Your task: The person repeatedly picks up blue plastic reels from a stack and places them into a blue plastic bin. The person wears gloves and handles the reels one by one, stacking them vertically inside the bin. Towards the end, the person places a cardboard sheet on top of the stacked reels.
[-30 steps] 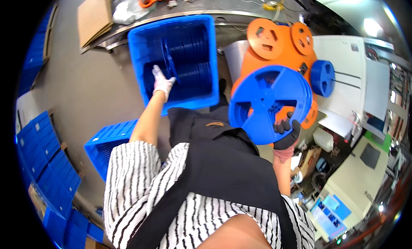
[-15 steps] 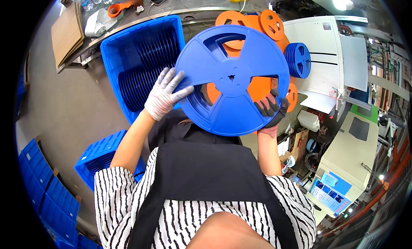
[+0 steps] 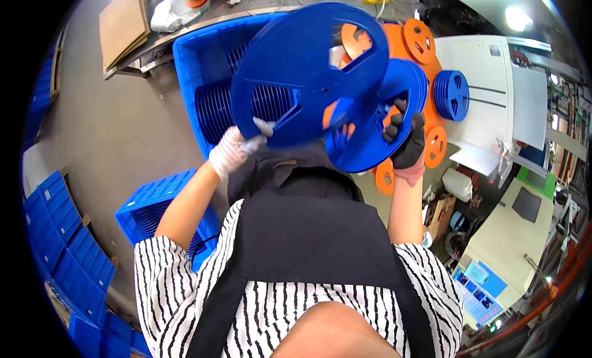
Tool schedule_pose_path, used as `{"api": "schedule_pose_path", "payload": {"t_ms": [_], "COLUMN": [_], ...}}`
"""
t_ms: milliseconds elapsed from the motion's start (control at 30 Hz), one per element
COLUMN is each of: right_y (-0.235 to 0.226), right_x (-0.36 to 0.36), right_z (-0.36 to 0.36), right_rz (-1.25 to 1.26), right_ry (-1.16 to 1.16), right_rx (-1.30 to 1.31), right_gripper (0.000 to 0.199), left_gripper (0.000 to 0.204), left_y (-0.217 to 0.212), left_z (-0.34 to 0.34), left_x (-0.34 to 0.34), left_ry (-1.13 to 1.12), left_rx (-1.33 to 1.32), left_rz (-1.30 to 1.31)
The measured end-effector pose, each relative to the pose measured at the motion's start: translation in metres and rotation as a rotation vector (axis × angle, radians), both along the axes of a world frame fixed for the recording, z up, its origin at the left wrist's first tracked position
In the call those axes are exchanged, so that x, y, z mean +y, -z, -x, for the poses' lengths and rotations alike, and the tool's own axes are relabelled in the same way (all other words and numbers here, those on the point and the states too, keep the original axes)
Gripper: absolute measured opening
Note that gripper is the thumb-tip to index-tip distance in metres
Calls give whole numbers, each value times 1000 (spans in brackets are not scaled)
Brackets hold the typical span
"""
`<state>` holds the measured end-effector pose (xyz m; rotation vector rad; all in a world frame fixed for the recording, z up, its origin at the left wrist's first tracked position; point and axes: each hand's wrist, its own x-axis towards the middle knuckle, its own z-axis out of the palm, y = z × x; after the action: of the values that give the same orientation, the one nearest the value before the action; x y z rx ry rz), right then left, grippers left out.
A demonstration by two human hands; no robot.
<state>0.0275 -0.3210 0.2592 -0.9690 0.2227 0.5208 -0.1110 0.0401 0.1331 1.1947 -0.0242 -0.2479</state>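
Above the crate (image 3: 191, 68):
Left hand (image 3: 233, 149): pinches front reel (image 3: 308, 74) rim; blurred, may slip.
Right hand (image 3: 406, 139): grips rear reel (image 3: 385, 120); reels could clash.

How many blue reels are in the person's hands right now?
2: one large blue reel gripped at its lower edge by the left hand, another blue reel behind it held by the right hand. Further reels could be hidden behind.

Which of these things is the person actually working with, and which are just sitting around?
In use: left hand holding a large blue reel; right hand holding a second blue reel; blue crate of reels.

Lying about: orange reels, cardboard sheet, stacked blue bins.
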Motion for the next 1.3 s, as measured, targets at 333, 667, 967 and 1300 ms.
{"api": "schedule_pose_path", "payload": {"t_ms": [333,667,967,1300], "right_y": [4,4,18,13], "right_x": [12,31,27,21], "right_z": [5,10,27,34], "right_rz": [59,281,418,577], "right_ry": [13,39,15,47], "right_rx": [53,91,129,83], "right_gripper": [50,51,52,57], "left_gripper": [31,25,23,23], "left_y": [-34,-11,122,194], "left_z": [42,56,24,-37], "left_x": [17,28,63,56], "left_ry": [-152,-416,-701,-531], "left_rx": [549,618,894,910], "left_rz": [636,456,-474,-630]}}
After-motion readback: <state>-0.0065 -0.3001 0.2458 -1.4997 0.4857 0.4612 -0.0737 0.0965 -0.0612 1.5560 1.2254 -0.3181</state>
